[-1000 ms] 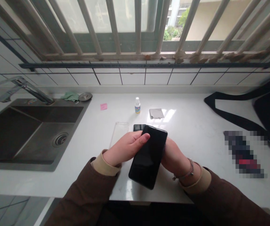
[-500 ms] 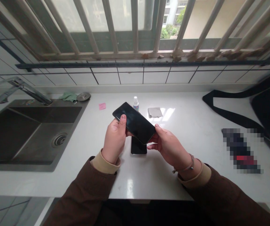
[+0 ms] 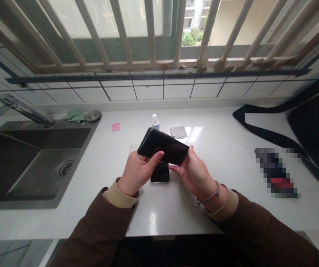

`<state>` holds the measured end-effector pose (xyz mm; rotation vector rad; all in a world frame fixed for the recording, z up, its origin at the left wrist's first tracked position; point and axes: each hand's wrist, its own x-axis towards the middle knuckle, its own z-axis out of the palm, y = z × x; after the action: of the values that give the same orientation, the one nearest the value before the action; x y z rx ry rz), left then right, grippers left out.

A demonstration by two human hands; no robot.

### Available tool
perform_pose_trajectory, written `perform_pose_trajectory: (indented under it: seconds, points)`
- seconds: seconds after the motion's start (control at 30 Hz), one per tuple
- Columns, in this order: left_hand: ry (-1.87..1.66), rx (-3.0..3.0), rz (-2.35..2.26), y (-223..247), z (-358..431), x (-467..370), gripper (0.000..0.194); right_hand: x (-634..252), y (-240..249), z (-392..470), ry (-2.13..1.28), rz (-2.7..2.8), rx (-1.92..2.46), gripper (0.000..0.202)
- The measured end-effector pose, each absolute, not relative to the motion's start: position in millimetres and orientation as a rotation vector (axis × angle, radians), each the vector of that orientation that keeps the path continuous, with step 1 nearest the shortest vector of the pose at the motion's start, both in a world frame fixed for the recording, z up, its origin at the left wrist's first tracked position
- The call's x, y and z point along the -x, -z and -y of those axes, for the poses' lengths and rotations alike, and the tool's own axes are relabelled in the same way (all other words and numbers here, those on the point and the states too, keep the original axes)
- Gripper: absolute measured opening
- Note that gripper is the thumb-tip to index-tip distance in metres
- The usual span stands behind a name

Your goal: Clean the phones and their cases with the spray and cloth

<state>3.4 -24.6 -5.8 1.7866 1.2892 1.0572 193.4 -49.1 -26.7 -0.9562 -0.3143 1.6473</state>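
A black phone (image 3: 166, 145) is held tilted above the counter between both hands. My left hand (image 3: 140, 168) grips its left end, the thumb lying across the lower edge. At the right end, my right hand (image 3: 195, 172) holds the corner between thumb and fingers. Beneath them a second dark phone (image 3: 160, 173) lies on the white counter, its upper part hidden. Behind the held phone stand a small white spray bottle (image 3: 155, 121) and a folded grey cloth (image 3: 178, 132). A clear flat item, partly covered, shows just behind my left hand.
At the left is a sink (image 3: 73, 144) with a faucet (image 3: 27, 111), a green cloth (image 3: 74, 116) and a metal strainer (image 3: 93, 115). A pink note (image 3: 115, 127) lies near it. On the right are a black strap (image 3: 270, 135), a black bag (image 3: 315, 129) and a pixelated item (image 3: 278, 174).
The held phone has turned flatter and tipped, and my left thumb has slid from its face to its lower edge. The whole view has shifted slightly, moving the scene left.
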Motion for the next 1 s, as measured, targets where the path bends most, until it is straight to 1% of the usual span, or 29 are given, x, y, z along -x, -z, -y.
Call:
perform_pose_trajectory:
  seconds: [0.2, 0.37, 0.53, 0.77, 0.87, 1.0]
  points:
    - [-1.080, -1.901, -1.223, 4, 23, 5, 0.040, -197, 25, 51, -1.726, 0.402, 0.919, 0.052]
    - [-1.092, -1.865, -1.270, 4, 21, 14, 0.049, -204, 23, 50, -1.849, 0.505, 0.818, 0.055]
    - [-1.122, -1.737, -1.193, 5, 17, 17, 0.046, -208, 17, 48, -1.936, 0.523, 0.738, 0.054]
    - [-1.198, -1.478, -1.099, 12, 15, 17, 0.048, -208, 13, 49, -1.995, 0.554, 0.761, 0.053]
    - [-1.318, -1.306, -1.099, 14, 12, 12, 0.050, -208, 19, 49, -1.841, 0.695, 0.857, 0.044]
    - [-1.321, -1.301, -1.143, 13, 10, 7, 0.047, -213, 22, 49, -1.335, 1.042, 1.095, 0.040]
